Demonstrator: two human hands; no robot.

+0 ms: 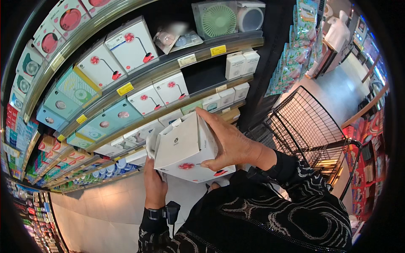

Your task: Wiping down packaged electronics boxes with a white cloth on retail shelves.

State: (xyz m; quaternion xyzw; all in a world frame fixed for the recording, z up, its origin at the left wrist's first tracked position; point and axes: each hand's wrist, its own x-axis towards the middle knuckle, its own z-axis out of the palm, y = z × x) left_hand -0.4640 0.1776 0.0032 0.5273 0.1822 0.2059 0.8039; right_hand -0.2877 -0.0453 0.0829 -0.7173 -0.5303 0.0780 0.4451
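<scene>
A white cardboard box [181, 146] with a picture of a red fan on its front is held before my chest, tilted, its top panel facing up. My right hand [229, 144] grips its right side, with the thumb on the front panel. My left hand [155, 182] is at its left end; the fingers are partly hidden behind the box and a pale crumpled piece [152, 144], perhaps a flap or wrapping. Similar boxes with the red fan picture [131, 44] stand on the shelves in front of me.
Shelves with a metal-edged front [202, 58] curve across the left, holding boxed fans [219, 18] and small white boxes [234, 66]. A black wire shopping cart [311, 123] stands at my right. Packets [295, 52] hang beside the shelf end; red goods line the far right.
</scene>
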